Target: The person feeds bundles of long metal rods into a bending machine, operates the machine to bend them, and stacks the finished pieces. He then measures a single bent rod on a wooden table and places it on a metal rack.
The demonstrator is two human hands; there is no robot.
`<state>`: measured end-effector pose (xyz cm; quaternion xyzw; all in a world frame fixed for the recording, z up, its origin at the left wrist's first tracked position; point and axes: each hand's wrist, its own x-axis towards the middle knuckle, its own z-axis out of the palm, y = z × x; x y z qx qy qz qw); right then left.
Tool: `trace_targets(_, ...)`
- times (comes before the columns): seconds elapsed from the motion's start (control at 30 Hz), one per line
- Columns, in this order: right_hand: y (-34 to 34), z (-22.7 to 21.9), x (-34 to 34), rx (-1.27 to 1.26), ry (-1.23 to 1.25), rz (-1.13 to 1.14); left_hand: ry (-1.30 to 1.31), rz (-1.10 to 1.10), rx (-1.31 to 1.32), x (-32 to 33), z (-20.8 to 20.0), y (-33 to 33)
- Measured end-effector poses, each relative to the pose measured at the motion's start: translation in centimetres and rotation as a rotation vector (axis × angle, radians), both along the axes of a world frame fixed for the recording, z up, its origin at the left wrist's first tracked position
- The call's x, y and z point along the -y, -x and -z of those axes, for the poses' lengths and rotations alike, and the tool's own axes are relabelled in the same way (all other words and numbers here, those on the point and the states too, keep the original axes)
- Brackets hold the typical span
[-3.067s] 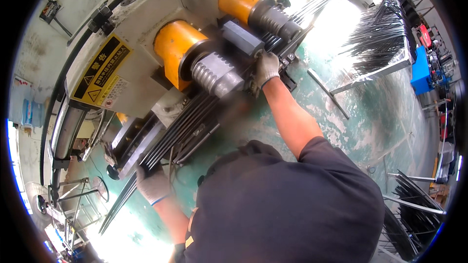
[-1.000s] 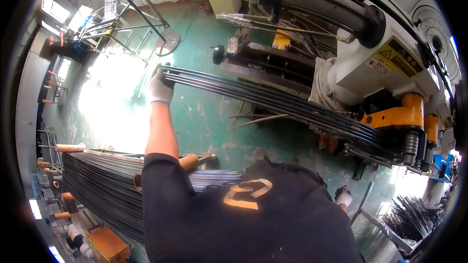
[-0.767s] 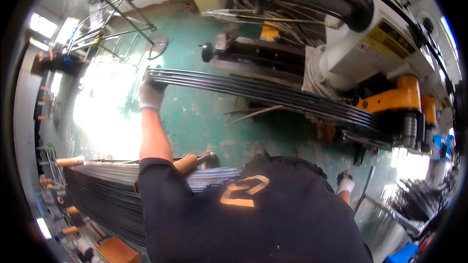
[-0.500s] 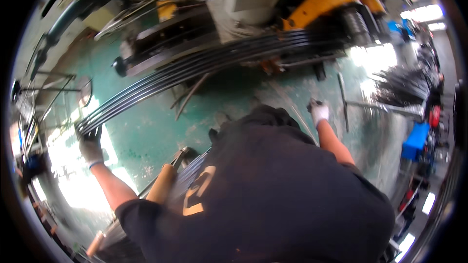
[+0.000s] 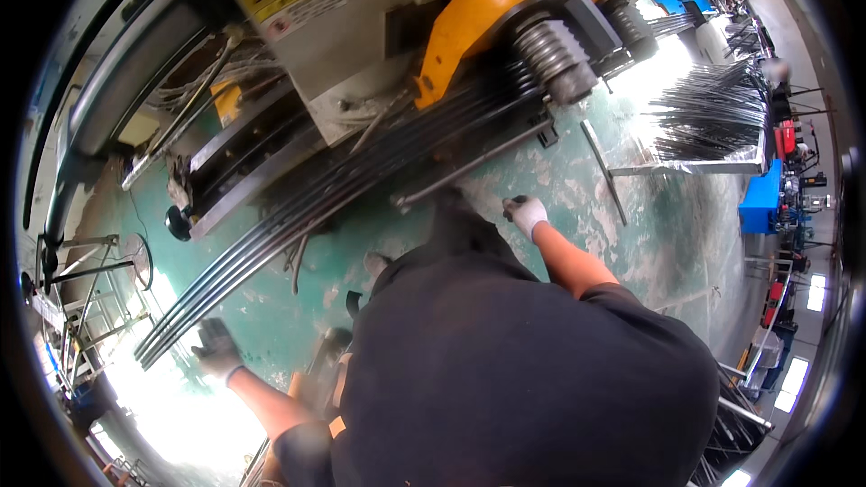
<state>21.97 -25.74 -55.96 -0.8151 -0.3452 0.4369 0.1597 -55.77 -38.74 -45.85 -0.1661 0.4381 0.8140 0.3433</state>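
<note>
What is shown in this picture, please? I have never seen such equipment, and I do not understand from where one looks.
You look down from a camera on a person's head; its wide lens bends straight edges. The dark shirt is the person's own. The large machine has orange parts and ribbed metal cylinders. Long dark rods run along it, their near ends reaching out over the green floor. The gloved left hand is open beside those ends; blur hides whether it touches them. The gloved right hand is away from the rods, with nothing visible in its fingers.
</note>
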Motion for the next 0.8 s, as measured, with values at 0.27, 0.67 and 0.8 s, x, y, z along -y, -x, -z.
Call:
trace_targets(0.27, -12.6, 5.3, -8.9, 0.184, -0.011, -0.536, 0.106, 0.288, 0.342, -7.8, 11.5, -29.4)
trace_targets(0.67, -15.9, 1.2, -11.5, 0.052, 0.095, -0.239, 0.651, 1.629, -1.733, -7.8, 17.6, -37.8)
trace_targets(0.8, -17.4, 1.7, -2.9, 0.182, 0.246, -0.394, -0.063, 1.277, -0.068, -7.8, 20.0, -35.7)
